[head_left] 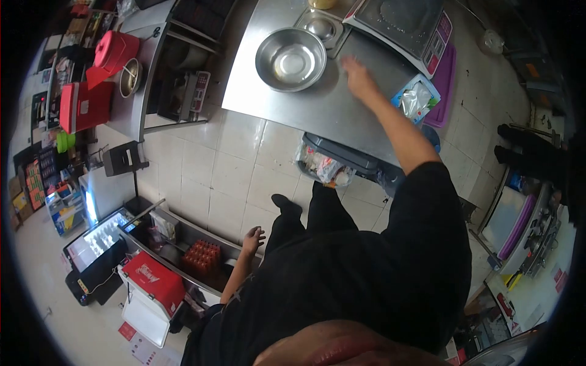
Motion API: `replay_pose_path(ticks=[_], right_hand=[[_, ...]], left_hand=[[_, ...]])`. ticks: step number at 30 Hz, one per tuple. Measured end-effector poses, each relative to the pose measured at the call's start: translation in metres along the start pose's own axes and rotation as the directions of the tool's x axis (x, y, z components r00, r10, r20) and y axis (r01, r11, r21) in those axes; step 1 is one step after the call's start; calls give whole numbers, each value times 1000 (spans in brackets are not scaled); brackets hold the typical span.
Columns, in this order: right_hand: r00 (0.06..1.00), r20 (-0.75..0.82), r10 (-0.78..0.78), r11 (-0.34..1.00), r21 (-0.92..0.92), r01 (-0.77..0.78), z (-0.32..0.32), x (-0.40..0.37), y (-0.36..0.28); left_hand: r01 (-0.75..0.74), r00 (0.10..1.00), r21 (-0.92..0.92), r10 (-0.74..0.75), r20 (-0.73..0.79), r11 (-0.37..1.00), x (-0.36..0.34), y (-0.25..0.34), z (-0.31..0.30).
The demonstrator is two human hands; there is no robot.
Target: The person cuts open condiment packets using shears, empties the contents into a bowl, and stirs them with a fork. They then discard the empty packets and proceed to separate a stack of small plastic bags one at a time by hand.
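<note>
My right hand (359, 78) reaches over the stainless steel table (250, 100), its fingers stretched forward and a little blurred, with nothing seen in them. Just left of it stands a round metal bowl (291, 60), which looks empty apart from a yellowish reflection or residue at the bottom. Beyond the fingers is a small square metal container (320, 29) with a round middle. My left hand (253, 239) hangs low by my side, away from the table, its fingers loosely bent and apart, holding nothing visible.
A digital scale (400, 27) stands at the table's back right. Near it lie a blue pack with clear plastic (417, 99) and a purple tray (448, 91). A lined bin (323, 163) stands under the front edge. Left are a side counter (131, 116) and a red bottle crate (201, 257).
</note>
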State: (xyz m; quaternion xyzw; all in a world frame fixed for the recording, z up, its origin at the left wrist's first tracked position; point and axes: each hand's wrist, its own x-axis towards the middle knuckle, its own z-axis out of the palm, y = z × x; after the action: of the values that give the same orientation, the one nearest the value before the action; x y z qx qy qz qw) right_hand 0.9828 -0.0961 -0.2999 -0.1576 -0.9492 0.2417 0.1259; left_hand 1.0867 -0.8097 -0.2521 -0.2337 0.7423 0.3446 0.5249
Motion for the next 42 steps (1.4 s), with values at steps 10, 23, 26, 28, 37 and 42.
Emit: replay_pose_path(ticks=[10,23,26,28,37,42], right_hand=[[992,-55,117,937,337,-92,-42,-141,-123],[782,553,-288,837,541,-75,119,-196,-239],[868,471,159,629,629,-457,105,-240,-233],[557,686,468,86,592,-802,60,-236,-218],[758,407,510,-183,912,-366,-209,-139,-289],[857,119,502,115,973,-202,-253,-130,-372]], left_hand=[[-71,996,357,48,73,931,20,-70,-25],[-248,969,130,244,45,960,38,90,7],[-221,975,157,214,61,963,35,74,-6],[-185,982,159,177,60,970,36,50,-18],[-217,976,439,198,89,872,84,-69,-88],[-84,996,150,88,-22,985,50,-1,-82]])
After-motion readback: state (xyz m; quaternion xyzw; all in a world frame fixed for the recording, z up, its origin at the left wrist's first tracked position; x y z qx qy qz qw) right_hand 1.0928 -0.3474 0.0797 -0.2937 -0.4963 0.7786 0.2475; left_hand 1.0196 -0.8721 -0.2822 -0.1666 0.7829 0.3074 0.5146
